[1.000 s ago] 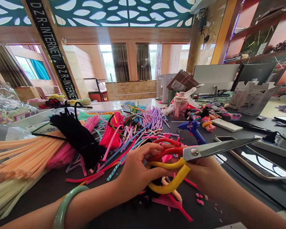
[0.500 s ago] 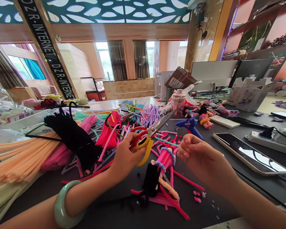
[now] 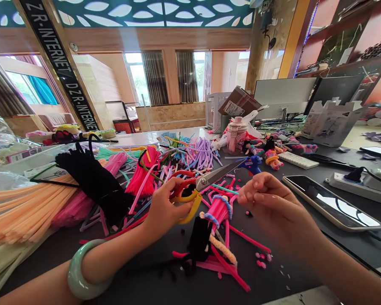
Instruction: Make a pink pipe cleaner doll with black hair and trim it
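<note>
My left hand [image 3: 169, 203], with a green bangle on its wrist, grips the red and yellow handles of the scissors [image 3: 204, 182]. Their blades point up and right, toward the blue glue gun [image 3: 252, 164]. Pinched in the fingers of my right hand [image 3: 266, 199] is a thin teal stem [image 3: 224, 189], its free end reaching left near the blades. Between and below my hands a doll [image 3: 200, 237] with black hair, a pink skirt and blue trim lies on the dark table, among pink stems.
Black pipe cleaners [image 3: 90, 178] and peach ones [image 3: 28, 207] lie at left. A pink bundle [image 3: 145, 173] sits behind my left hand. At right are a phone [image 3: 330, 203], a power strip [image 3: 358, 186] and a pink jar [image 3: 236, 135] farther back.
The scissors have tilted lower, their tips now over the glue gun. My right hand has shifted slightly right and still pinches the teal stem. The view has shifted slightly.
</note>
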`<move>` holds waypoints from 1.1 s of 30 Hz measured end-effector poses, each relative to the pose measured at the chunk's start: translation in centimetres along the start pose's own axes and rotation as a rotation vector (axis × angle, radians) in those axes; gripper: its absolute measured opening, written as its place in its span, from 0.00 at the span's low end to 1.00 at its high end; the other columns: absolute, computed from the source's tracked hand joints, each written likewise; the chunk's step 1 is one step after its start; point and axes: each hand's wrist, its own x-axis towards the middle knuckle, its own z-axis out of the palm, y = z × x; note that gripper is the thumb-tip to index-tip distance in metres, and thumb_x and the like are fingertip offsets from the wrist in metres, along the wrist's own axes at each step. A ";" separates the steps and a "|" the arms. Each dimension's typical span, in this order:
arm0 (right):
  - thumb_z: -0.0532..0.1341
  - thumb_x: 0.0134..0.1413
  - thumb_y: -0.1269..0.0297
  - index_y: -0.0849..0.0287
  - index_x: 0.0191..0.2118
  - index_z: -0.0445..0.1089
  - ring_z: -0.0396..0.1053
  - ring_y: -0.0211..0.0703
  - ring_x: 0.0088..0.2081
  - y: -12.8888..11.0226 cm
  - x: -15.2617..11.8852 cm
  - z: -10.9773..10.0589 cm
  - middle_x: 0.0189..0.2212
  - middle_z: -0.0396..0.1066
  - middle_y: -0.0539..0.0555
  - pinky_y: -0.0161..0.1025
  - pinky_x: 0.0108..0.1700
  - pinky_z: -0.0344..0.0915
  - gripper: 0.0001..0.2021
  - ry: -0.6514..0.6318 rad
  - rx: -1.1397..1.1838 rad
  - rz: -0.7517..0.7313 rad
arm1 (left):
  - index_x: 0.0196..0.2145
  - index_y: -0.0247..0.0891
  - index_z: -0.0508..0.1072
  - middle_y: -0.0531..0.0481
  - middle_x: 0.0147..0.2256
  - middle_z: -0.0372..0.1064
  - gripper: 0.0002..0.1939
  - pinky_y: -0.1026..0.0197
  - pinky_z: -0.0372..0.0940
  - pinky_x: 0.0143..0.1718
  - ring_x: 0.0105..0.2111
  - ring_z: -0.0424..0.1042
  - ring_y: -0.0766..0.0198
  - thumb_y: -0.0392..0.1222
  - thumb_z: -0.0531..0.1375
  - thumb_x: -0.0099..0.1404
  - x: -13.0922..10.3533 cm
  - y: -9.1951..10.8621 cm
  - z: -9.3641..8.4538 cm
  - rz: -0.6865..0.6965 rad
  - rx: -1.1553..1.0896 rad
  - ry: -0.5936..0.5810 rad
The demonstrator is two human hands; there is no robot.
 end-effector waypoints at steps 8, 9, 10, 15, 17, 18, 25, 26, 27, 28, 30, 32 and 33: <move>0.76 0.37 0.59 0.49 0.24 0.71 0.73 0.40 0.32 -0.4 0.1 -0.2 0.23 0.70 0.47 0.40 0.38 0.71 0.13 0.116 -0.177 -0.184 | 0.33 0.38 0.75 0.54 0.28 0.67 0.14 0.65 0.61 0.28 0.29 0.63 0.64 0.40 0.65 0.45 -0.1 0.3 -0.2 0.070 0.085 0.002; 0.76 0.37 0.59 0.48 0.24 0.71 0.73 0.40 0.32 -0.3 0.1 -0.2 0.23 0.70 0.47 0.41 0.38 0.71 0.13 0.136 -0.199 -0.207 | 0.33 0.38 0.75 0.54 0.28 0.68 0.15 0.65 0.61 0.28 0.29 0.64 0.64 0.40 0.65 0.45 -0.1 0.2 -0.2 0.077 0.091 0.003; 0.76 0.36 0.58 0.48 0.24 0.71 0.72 0.41 0.31 -0.3 0.1 -0.3 0.24 0.71 0.47 0.41 0.37 0.70 0.13 0.154 -0.220 -0.228 | 0.34 0.38 0.75 0.54 0.28 0.68 0.15 0.65 0.61 0.28 0.29 0.64 0.64 0.40 0.66 0.44 -0.1 0.2 -0.2 0.087 0.097 0.005; 0.76 0.38 0.55 0.47 0.25 0.71 0.76 0.44 0.35 -0.1 0.0 -0.4 0.27 0.75 0.48 0.46 0.42 0.73 0.13 0.195 -0.283 -0.310 | 0.32 0.39 0.76 0.56 0.24 0.63 0.13 0.65 0.58 0.26 0.26 0.60 0.66 0.40 0.67 0.44 0.0 0.2 -0.2 0.152 0.117 -0.013; 0.75 0.39 0.55 0.48 0.24 0.70 0.76 0.44 0.35 0.0 -0.1 -0.4 0.27 0.76 0.47 0.46 0.44 0.73 0.13 0.208 -0.305 -0.342 | 0.31 0.39 0.76 0.57 0.24 0.62 0.12 0.65 0.58 0.26 0.25 0.59 0.67 0.40 0.68 0.45 0.0 0.3 -0.3 0.162 0.115 -0.018; 0.75 0.39 0.55 0.48 0.24 0.70 0.77 0.43 0.35 0.0 -0.2 -0.4 0.27 0.76 0.46 0.45 0.43 0.73 0.13 0.218 -0.316 -0.355 | 0.31 0.38 0.75 0.57 0.24 0.62 0.12 0.65 0.57 0.27 0.25 0.59 0.67 0.40 0.68 0.45 0.0 0.3 -0.3 0.164 0.113 -0.017; 0.75 0.41 0.57 0.49 0.24 0.69 0.78 0.43 0.35 0.1 -0.2 -0.4 0.27 0.78 0.47 0.42 0.39 0.74 0.13 0.258 -0.352 -0.399 | 0.31 0.38 0.74 0.55 0.26 0.66 0.13 0.65 0.58 0.26 0.25 0.60 0.67 0.40 0.69 0.45 0.0 0.1 -0.2 0.172 0.146 0.010; 0.75 0.41 0.57 0.50 0.24 0.69 0.78 0.43 0.35 0.1 -0.1 -0.4 0.27 0.78 0.46 0.41 0.39 0.74 0.13 0.257 -0.354 -0.413 | 0.31 0.38 0.74 0.55 0.28 0.67 0.14 0.65 0.59 0.26 0.26 0.60 0.67 0.40 0.69 0.45 -0.1 0.0 -0.2 0.176 0.146 0.013; 0.75 0.41 0.58 0.50 0.24 0.69 0.78 0.42 0.35 0.1 -0.1 -0.4 0.27 0.78 0.46 0.40 0.40 0.75 0.13 0.255 -0.356 -0.425 | 0.31 0.38 0.74 0.54 0.29 0.68 0.14 0.65 0.60 0.26 0.26 0.61 0.67 0.40 0.69 0.45 -0.1 0.1 -0.2 0.178 0.142 0.016; 0.75 0.41 0.58 0.50 0.24 0.69 0.78 0.41 0.34 0.1 0.0 -0.4 0.27 0.78 0.46 0.40 0.40 0.75 0.13 0.253 -0.356 -0.434 | 0.32 0.38 0.74 0.53 0.30 0.69 0.14 0.66 0.61 0.27 0.26 0.62 0.67 0.40 0.69 0.45 -0.1 0.1 -0.1 0.179 0.136 0.021; 0.74 0.42 0.59 0.50 0.24 0.70 0.78 0.41 0.35 0.1 0.1 -0.5 0.27 0.78 0.45 0.39 0.41 0.75 0.12 0.250 -0.356 -0.447 | 0.32 0.38 0.74 0.53 0.30 0.70 0.14 0.66 0.61 0.27 0.27 0.63 0.67 0.39 0.68 0.46 -0.2 0.1 -0.1 0.179 0.130 0.029; 0.74 0.42 0.60 0.51 0.24 0.70 0.79 0.41 0.36 0.1 0.1 -0.6 0.27 0.78 0.45 0.39 0.41 0.76 0.12 0.245 -0.353 -0.470 | 0.31 0.38 0.74 0.54 0.29 0.69 0.12 0.66 0.61 0.27 0.27 0.64 0.66 0.39 0.68 0.46 -0.1 0.2 -0.1 0.181 0.132 0.032; 0.74 0.42 0.60 0.51 0.24 0.70 0.79 0.41 0.35 0.2 0.2 -0.7 0.26 0.78 0.45 0.38 0.41 0.76 0.12 0.242 -0.349 -0.484 | 0.31 0.38 0.74 0.54 0.28 0.69 0.12 0.67 0.61 0.27 0.27 0.64 0.66 0.38 0.67 0.46 -0.1 0.2 -0.1 0.182 0.132 0.030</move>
